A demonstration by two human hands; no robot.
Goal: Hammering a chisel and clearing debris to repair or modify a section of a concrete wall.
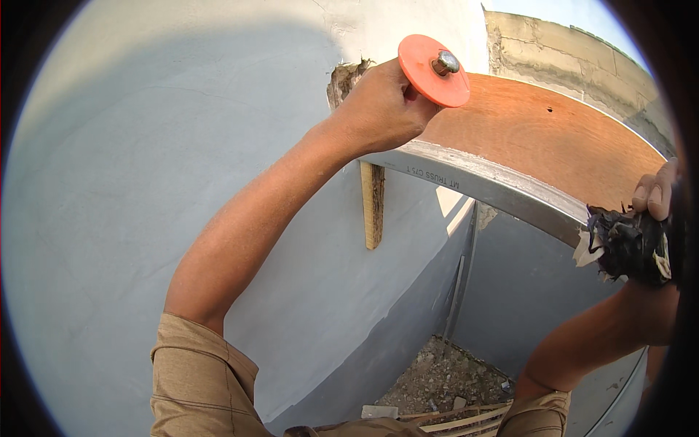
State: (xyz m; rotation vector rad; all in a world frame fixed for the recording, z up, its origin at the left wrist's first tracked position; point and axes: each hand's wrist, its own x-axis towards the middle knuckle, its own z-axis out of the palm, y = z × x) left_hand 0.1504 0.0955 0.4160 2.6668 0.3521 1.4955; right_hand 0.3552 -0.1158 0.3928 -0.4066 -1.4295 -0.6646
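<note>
My left hand is closed round a chisel whose round orange hand guard and steel striking head stick out above the fist. The chisel's shaft and tip are hidden by the hand. Just beyond the knuckles, a rough broken hole opens in the pale plastered wall. At the far right edge, the fingers of my right hand curl over a ragged bundle of black plastic with whitish scraps. Whether something is inside that bundle cannot be made out.
A reddish-brown wooden board lies along a metal channel beam that runs out from the wall. Below the beam, a wooden wedge hangs down. Rubble and wooden slats lie on the ground; a block wall stands behind.
</note>
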